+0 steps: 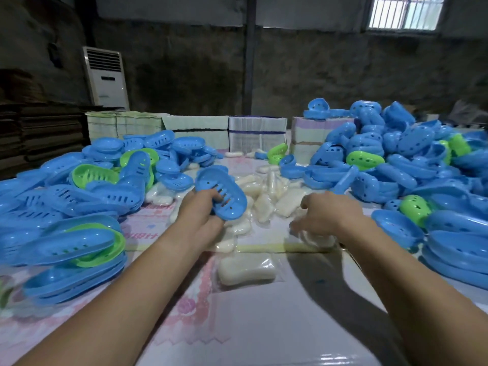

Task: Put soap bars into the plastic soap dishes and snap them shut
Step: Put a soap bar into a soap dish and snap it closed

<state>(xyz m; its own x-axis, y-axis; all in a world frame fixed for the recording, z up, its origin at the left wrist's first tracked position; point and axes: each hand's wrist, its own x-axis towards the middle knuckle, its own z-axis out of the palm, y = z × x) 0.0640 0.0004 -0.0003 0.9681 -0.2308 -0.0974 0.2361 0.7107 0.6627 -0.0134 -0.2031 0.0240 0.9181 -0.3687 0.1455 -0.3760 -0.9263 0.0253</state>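
- Near the middle of the surface (pixel 264 326), the left hand (pixel 200 210) grips a blue soap dish (pixel 221 196), fingers curled over its slotted side, the dish tilted with its far end raised.
- To the right, the right hand (pixel 324 215) reaches down over wrapped soap bars (pixel 264 196); its fingers are blurred, so I cannot tell whether they hold a bar or only touch one.
- Those pale bars lie in a loose heap between the two hands and stretch toward the far side.
- One wrapped soap bar (pixel 247 269) lies alone, nearer than the heap, between the two forearms.
- On the left, a big pile of blue and green dish halves (pixel 79 191) with slots covers the surface; a nested stack (pixel 74 265) sits at its near edge.
- On the right, a taller pile of dish halves (pixel 396 159) with round holes, mostly blue with a few green, rises toward the far right.
- Along the far edge stand bundled stacks of flat paper (pixel 198 133), side by side.
- Beyond them on the left, a white floor air conditioner (pixel 105 77) stands against a dark wall, and a barred window (pixel 404 11) shows at the far right.
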